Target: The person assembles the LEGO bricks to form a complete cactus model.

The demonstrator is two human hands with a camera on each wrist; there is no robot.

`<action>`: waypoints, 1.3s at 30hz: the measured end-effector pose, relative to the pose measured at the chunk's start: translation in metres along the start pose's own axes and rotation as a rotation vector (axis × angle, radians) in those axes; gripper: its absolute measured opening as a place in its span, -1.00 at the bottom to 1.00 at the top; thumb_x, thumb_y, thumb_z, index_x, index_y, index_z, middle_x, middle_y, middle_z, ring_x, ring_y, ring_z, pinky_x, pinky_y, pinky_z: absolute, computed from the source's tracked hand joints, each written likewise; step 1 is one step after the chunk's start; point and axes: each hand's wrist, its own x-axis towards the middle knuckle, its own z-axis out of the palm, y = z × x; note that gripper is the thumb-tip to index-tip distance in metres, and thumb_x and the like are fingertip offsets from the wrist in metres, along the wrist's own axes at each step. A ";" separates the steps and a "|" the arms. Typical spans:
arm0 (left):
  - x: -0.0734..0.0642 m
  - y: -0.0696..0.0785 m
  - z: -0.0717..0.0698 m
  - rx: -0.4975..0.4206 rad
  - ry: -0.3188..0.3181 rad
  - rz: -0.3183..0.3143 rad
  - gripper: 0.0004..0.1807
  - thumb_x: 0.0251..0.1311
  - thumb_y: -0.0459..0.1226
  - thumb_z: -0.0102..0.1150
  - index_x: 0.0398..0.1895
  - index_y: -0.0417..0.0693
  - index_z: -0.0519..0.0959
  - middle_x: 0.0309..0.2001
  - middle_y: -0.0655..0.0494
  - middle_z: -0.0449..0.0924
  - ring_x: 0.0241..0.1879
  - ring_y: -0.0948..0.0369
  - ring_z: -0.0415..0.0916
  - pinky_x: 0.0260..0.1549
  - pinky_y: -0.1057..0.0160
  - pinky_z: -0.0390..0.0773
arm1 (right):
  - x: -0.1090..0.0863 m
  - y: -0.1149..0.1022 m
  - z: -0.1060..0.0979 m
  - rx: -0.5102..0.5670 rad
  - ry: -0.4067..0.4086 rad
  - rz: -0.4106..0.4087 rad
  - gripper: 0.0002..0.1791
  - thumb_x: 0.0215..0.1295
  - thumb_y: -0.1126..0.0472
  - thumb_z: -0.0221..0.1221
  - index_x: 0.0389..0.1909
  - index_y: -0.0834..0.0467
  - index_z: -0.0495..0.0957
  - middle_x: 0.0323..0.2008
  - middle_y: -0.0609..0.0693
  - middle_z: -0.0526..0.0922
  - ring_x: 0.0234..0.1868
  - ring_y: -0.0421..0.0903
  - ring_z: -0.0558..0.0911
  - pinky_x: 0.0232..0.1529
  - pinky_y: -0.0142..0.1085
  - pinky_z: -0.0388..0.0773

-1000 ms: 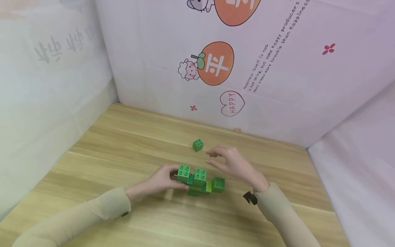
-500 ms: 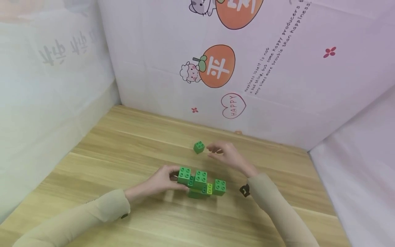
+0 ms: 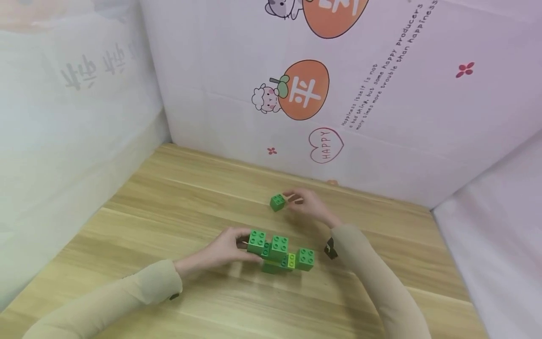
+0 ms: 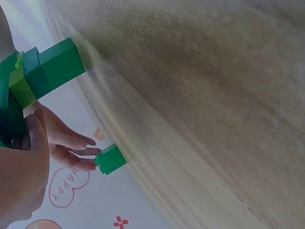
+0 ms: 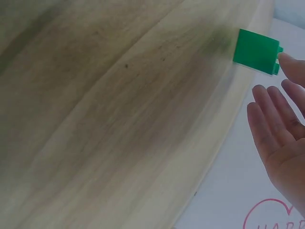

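A built-up piece of green toy building bricks (image 3: 279, 246), with a yellow-green brick in it, is held at its left end by my left hand (image 3: 230, 246). The left wrist view shows the thumb and fingers (image 4: 37, 131) gripping it. Farther back on the table stands a loose green studded brick (image 3: 277, 202), its studs facing up. My right hand (image 3: 309, 205) is just to the right of that brick, fingers extended and slightly bent. In the right wrist view, a fingertip overlaps the studs of the loose brick (image 5: 256, 51); whether it touches, I cannot tell.
The wood-grain table (image 3: 203, 202) runs up to a white printed backdrop (image 3: 228, 117) close behind the loose brick. White sheets (image 3: 76, 141) also rise at the left and right sides. A dark strap piece (image 3: 330, 248) shows at the right cuff.
My right hand has moved left and away from me, closing in on the loose brick. My left hand stays on the built-up piece. The head view has shifted slightly.
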 end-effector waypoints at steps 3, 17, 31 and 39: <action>0.000 0.000 0.000 0.001 0.000 -0.004 -0.48 -0.02 -0.27 0.50 0.07 -0.12 0.61 0.03 -0.02 0.71 0.03 0.13 0.67 0.07 0.40 0.65 | 0.006 0.002 0.001 -0.003 -0.013 0.001 -0.52 0.24 0.38 0.24 0.20 0.32 0.48 0.21 0.30 0.55 0.12 0.23 0.64 0.20 0.00 0.63; 0.001 -0.001 0.001 -0.007 -0.006 0.007 -0.50 -0.02 -0.27 0.51 0.06 -0.07 0.62 0.03 0.01 0.71 0.02 0.17 0.67 0.07 0.43 0.64 | 0.016 0.005 0.008 -0.012 -0.052 0.057 -0.57 0.21 0.38 0.25 0.12 0.29 0.52 0.09 0.23 0.64 0.08 0.17 0.66 0.17 -0.07 0.66; 0.001 -0.002 0.001 -0.005 -0.002 0.012 -0.51 -0.01 -0.28 0.50 0.05 -0.07 0.62 0.03 0.01 0.71 0.03 0.16 0.67 0.08 0.39 0.65 | 0.000 0.001 -0.002 -0.036 -0.002 0.061 -0.64 0.20 0.26 0.32 0.02 0.23 0.56 -0.05 0.14 0.71 0.01 0.05 0.68 0.12 -0.12 0.69; 0.000 -0.001 0.000 -0.016 0.005 0.000 -0.51 -0.01 -0.30 0.49 0.06 -0.08 0.62 0.03 -0.01 0.71 0.02 0.15 0.67 0.06 0.41 0.65 | -0.017 -0.022 -0.006 -0.031 0.021 0.048 -0.67 0.22 0.18 0.32 -0.02 0.17 0.58 -0.06 0.09 0.71 0.00 0.00 0.68 0.11 -0.15 0.69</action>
